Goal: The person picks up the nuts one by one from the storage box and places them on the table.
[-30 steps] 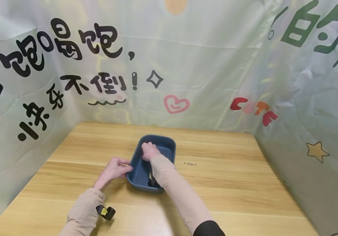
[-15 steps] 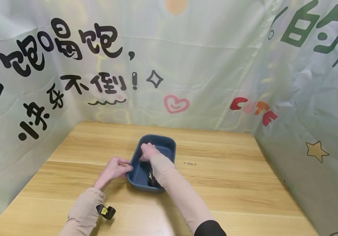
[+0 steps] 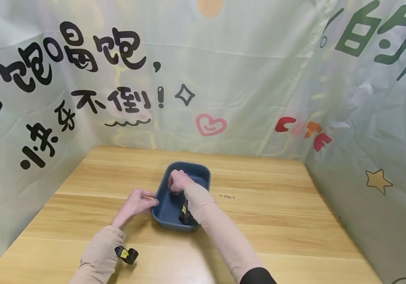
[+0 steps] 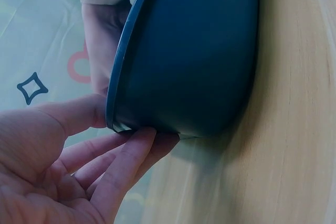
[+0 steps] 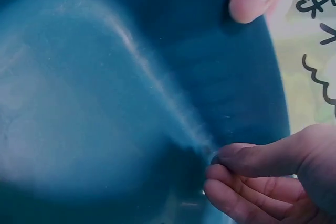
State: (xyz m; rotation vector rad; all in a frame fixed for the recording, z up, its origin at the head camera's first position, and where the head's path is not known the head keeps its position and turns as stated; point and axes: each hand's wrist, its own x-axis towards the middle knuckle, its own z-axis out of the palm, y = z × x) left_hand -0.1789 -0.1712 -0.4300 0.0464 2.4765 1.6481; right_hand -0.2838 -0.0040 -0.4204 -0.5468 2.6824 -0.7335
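A deep blue rectangular tub [image 3: 167, 215] with rounded corners stands on the wooden table. On its left side my left hand [image 3: 138, 203] pinches the rim: in the left wrist view the thumb [image 4: 79, 114] goes over the edge and the fingers [image 4: 126, 163] lie against the outer wall. My right hand [image 3: 179, 181] reaches down inside the tub, near its left wall. Seen from the right wrist, its thumb and fingertips meet at the floor's edge and pinch a small dark piece [image 5: 214, 160]. Most of that piece is hidden by the fingertips.
Several tiny dark-edged pieces [image 3: 227, 196] lie in a row on the table [image 3: 277, 221], right of the tub. Printed fabric [image 3: 252, 90] hangs along the back and both sides. A black cable [image 3: 405, 279] shows at the lower right corner.
My right wrist has turned and lifted slightly, so more of the wrist camera shows inside the tub. The left hand keeps its place on the rim. The head view has shifted a little.
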